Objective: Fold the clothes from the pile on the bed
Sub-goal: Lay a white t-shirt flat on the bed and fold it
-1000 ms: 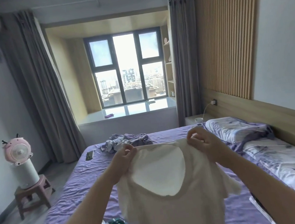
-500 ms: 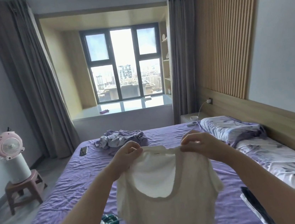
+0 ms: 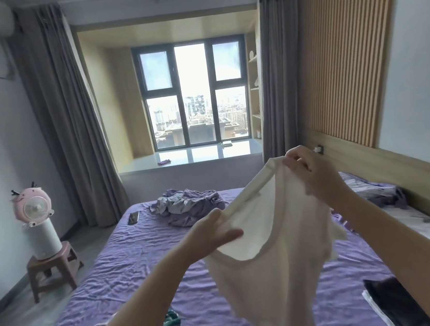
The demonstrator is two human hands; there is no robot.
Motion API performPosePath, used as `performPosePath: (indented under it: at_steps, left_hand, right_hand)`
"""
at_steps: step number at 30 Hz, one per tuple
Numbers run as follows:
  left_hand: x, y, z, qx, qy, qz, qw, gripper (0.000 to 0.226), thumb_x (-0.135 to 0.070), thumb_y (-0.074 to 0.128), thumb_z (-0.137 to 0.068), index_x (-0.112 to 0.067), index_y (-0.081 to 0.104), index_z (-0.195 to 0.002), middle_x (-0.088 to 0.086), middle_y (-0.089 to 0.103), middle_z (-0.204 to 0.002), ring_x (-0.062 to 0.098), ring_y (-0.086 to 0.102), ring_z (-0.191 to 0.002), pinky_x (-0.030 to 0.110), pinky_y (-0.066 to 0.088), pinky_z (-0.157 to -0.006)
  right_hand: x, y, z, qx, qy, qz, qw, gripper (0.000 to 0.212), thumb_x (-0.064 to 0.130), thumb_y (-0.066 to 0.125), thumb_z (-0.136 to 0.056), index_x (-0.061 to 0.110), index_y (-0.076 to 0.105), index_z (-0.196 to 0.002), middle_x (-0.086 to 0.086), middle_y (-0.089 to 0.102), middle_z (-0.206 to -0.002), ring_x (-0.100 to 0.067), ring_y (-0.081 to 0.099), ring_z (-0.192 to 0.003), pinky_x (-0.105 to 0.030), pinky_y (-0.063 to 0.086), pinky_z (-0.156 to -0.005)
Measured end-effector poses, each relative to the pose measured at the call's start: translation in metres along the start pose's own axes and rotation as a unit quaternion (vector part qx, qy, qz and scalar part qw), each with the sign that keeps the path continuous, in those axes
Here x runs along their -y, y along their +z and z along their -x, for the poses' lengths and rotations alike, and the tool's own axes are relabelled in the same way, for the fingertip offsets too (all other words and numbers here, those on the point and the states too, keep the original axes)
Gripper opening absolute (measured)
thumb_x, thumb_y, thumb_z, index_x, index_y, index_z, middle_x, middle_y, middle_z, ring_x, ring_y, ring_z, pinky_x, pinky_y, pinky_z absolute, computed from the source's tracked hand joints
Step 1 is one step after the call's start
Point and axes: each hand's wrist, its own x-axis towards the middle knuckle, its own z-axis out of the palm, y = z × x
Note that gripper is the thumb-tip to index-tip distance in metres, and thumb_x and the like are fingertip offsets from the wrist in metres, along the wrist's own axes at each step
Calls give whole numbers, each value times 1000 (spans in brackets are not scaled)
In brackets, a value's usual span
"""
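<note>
White top (image 3: 271,277) now tilted: right hand (image 3: 310,172) pinching its shoulder went up, left hand (image 3: 212,236) gripping neckline dropped lower. No readable writing.

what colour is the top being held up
Cream white, plain; the top shows best in the head view.

Daylit window (image 3: 194,95), grey curtains (image 3: 68,121)

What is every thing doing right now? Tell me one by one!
Cream sleeveless cotton top: held up, hanging unfolded above the bed.
Left hand: gripping the top's lower shoulder.
Right hand: pinching the other shoulder, raised higher.
Crumpled purple-grey clothes pile: unfolded on the bed.
Grey curtains: drawn open.
Pink round fan: standing on a stool; running or not, can't tell.
</note>
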Motion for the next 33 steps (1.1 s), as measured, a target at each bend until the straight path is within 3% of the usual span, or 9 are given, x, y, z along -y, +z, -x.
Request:
performPosePath:
  at_steps: [3, 6, 9, 12, 15, 18, 21, 25, 33]
  left_hand:
    - [-1, 5, 5, 62, 5, -33, 998, 37, -29, 81, -72, -18, 47, -81, -7, 43, -75, 7, 36, -64, 21, 31, -57]
    - [-6, 8, 12, 83, -12, 20, 996, 37, -20, 79, -75, -19, 43, -70, -7, 37, -67, 8, 31, -62, 22, 26, -55]
    - [-22, 13, 21, 126, -55, 115, 984, 34, -17, 81, -72, -8, 54, -89, -1, 48, -78, 11, 44, -71, 25, 41, -65]
    - [-39, 24, 26, 202, -67, 198, 957, 56, -9, 76, -70, 0, 49, -118, 8, 55, -97, 18, 53, -87, 43, 49, -84]
    - [-48, 34, 27, 266, -39, 210, 940, 59, 4, 69, -79, -11, 45, -130, 11, 55, -113, 22, 54, -102, 48, 46, -95]
    - [-51, 45, 24, 303, -25, 225, 926, 70, 15, 60, -81, -23, 40, -136, 12, 56, -106, 21, 55, -98, 38, 49, -90]
    - [-57, 62, 18, 208, -32, 205, 956, 54, 5, 61, -85, -29, 52, -127, -1, 49, -78, 12, 47, -72, 32, 42, -69]
    - [-67, 92, 7, 48, -74, 215, 973, 17, -9, 66, -86, -25, 70, -89, -2, 61, -78, 12, 53, -73, 27, 45, -69]
    - [-72, 87, 4, -108, -24, 47, 993, 18, -17, 73, -80, -31, 66, -72, -6, 60, -82, 4, 55, -77, 8, 38, -69]
  right_hand:
    - [-7, -15, -7, -28, -3, 36, 999, 9, 24, 54, -93, 19, 59, -88, 11, 54, -63, 4, 52, -54, -7, 36, -47]
    - [-19, -32, -8, -40, 3, 61, 997, 10, 24, 57, -92, 18, 64, -89, 10, 58, -71, -1, 53, -66, -7, 35, -59]
    - [-32, -45, -2, -41, 17, 66, 997, 15, 19, 56, -92, 10, 68, -89, -3, 63, -79, -15, 53, -72, -14, 31, -58]
    - [-47, -56, 5, -45, 59, 76, 994, 18, 20, 53, -94, 11, 68, -88, -2, 61, -71, -12, 51, -66, -13, 33, -55]
    - [-64, -69, 10, -47, 100, 105, 988, 26, 26, 50, -95, 8, 65, -85, -2, 59, -63, -10, 52, -62, -17, 35, -56]
    - [-80, -83, 17, -62, 118, 112, 985, 36, 27, 50, -96, -2, 62, -79, -22, 61, -67, -33, 57, -67, -32, 34, -57]
    - [-89, -92, 27, -54, 121, 108, 985, 30, 27, 51, -95, 5, 64, -79, -18, 63, -66, -26, 56, -63, -32, 37, -58]
    - [-94, -92, 40, -5, 103, 63, 993, 18, 22, 54, -92, 17, 64, -78, 0, 61, -64, -10, 53, -63, -18, 37, -59]
    - [-112, -105, 52, 132, 96, 46, 986, 19, 23, 60, -90, 29, 59, -73, 10, 58, -69, -6, 52, -67, -14, 38, -63]
